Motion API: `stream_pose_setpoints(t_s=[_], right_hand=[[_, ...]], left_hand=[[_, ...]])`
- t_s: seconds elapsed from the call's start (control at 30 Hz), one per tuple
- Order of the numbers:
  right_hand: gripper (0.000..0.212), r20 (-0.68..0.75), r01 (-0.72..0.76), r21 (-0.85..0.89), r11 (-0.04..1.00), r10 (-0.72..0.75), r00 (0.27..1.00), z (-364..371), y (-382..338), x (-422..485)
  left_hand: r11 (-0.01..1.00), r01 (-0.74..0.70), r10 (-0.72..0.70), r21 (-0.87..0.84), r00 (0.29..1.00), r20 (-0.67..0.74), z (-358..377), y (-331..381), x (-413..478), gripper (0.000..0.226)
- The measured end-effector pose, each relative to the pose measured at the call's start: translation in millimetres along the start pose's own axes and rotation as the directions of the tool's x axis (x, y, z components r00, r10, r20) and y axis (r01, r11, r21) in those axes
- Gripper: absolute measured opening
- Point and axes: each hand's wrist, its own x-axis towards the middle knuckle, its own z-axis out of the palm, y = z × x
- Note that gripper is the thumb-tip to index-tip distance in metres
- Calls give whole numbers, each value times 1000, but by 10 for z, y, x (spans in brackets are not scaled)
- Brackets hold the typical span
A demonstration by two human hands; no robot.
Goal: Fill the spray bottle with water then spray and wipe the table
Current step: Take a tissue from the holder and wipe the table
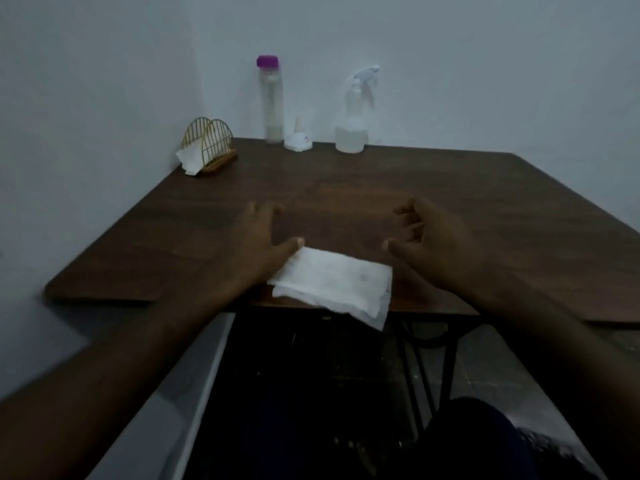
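A clear spray bottle [351,128] with a white trigger head stands at the far edge of the dark wooden table [346,195], with liquid in its lower part. Left of it stands a tall clear water bottle [272,102] with a purple cap. A small white funnel [298,140] sits upside down between them. A folded white tissue [334,284] lies at the near edge, one corner hanging over. My left hand [258,242] rests flat on the table, its thumb touching the tissue's left corner. My right hand [433,240] hovers to the tissue's right, fingers loosely curled, holding nothing.
A gold wire napkin holder [209,143] with white napkins stands at the far left corner, against the white wall. Under the table are black metal legs [446,358] and a dark floor. My dark-clothed knee [485,441] shows at the bottom right.
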Motion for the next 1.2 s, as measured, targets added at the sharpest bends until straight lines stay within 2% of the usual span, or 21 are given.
stream_pose_setpoints(t_s=[0.03,0.07,0.13,0.2,0.27,0.4,0.47,0.53,0.6,0.67,0.77,0.83,0.9,1.0,1.07,1.13,1.2], right_hand=[[35,-27,27,10,1000,-27,999,25,45,-62],[32,-47,42,45,998,-40,998,57,87,-99],[27,-71,60,96,994,-54,996,134,163,-173],[24,-93,87,93,992,-78,993,189,221,-212],[23,-127,87,118,989,-72,989,204,262,-216],[21,-147,55,214,975,-23,989,141,354,-184],[18,-156,57,259,964,-17,988,88,372,-169],[23,-167,72,283,956,-25,986,23,381,-164],[27,-180,91,298,950,-38,983,-15,407,-166],[28,-183,86,290,953,-33,983,-6,471,-168],[35,-174,49,329,943,10,985,46,531,-182],[34,-189,66,308,949,-7,982,49,532,-181],[29,-168,79,315,946,-27,985,49,502,-165],[28,-106,69,319,945,-37,994,88,472,-150],[28,-113,79,287,955,-48,992,118,464,-147],[27,-130,84,275,958,-50,990,126,465,-134],[27,-151,75,282,957,-33,988,130,458,-102]], left_hand=[[993,-118,118,6,991,-70,40,22,-123,57],[970,-241,239,-23,968,-72,87,73,-231,60],[912,-409,409,-23,905,117,226,230,-454,76],[866,-483,407,130,831,379,362,356,-629,87],[827,-497,321,263,801,506,408,309,-607,94],[858,-299,89,419,888,450,390,286,-328,103],[823,-401,174,402,851,495,539,491,-420,107],[764,-572,308,299,730,611,679,699,-594,98],[752,-622,341,219,651,678,608,720,-574,86],[786,-576,285,225,660,695,473,613,-369,81],[812,-473,161,341,744,649,426,550,-209,81],[754,-552,215,356,719,661,545,663,-339,91],[699,-659,330,278,641,693,624,755,-482,99],[713,-680,377,170,576,725,546,725,-470,85],[752,-640,353,158,594,723,447,706,-401,83],[788,-594,345,160,643,684,407,709,-359,89],[769,-617,399,167,667,629,447,752,-371,97]])
